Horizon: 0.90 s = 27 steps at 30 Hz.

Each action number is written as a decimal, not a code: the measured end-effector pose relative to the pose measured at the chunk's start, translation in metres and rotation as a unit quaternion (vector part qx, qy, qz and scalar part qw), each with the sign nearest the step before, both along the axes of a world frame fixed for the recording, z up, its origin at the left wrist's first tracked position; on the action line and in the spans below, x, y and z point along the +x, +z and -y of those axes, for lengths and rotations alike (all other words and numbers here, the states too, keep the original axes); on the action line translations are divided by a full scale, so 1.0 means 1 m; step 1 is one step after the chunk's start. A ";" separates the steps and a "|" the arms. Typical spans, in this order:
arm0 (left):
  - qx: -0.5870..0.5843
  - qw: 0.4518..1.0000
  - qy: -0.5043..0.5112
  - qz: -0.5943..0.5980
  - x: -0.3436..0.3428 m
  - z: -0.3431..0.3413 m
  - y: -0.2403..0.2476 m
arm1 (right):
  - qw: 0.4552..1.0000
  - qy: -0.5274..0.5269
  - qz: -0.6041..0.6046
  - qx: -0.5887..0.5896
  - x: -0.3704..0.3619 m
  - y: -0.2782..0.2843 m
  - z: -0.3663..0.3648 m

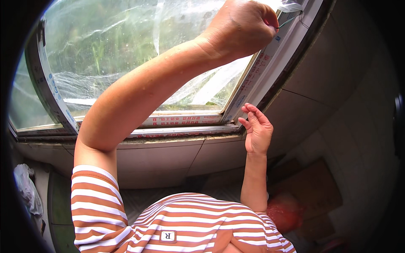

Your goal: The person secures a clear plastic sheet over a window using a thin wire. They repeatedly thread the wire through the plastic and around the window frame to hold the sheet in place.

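My left hand is raised at the upper right side of the window, closed in a fist. From it a thin green wire runs to the white window frame, where a dark loop of it shows. Behind my left forearm, clear plastic film hangs in folds across the window. Lower down, my right hand is held up near the frame's bottom corner. Its fingers are loosely curled, with a gap between thumb and fingertips, and nothing shows in it.
The window's bottom rail sits above a tiled wall. A whitish plastic bag lies at the far left. In the shade at the lower right are brown cardboard and something red.
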<state>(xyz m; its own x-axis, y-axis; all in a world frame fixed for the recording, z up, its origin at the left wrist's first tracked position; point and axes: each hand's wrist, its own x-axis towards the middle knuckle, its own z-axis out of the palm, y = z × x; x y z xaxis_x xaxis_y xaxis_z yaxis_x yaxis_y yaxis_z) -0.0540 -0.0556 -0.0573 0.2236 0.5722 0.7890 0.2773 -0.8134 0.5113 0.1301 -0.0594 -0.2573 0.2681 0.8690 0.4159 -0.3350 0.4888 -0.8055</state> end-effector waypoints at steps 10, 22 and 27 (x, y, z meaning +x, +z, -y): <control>0.040 0.998 -0.037 0.010 -0.001 -0.005 -0.003 | 0.983 -0.127 0.130 -0.022 0.005 -0.049 -0.029; 0.092 0.996 0.002 0.015 0.006 -0.012 -0.009 | 0.933 -0.234 0.272 0.016 -0.004 -0.093 -0.072; 0.087 0.996 -0.006 0.002 0.006 -0.015 -0.008 | 0.928 -0.246 0.280 0.024 0.001 -0.089 -0.073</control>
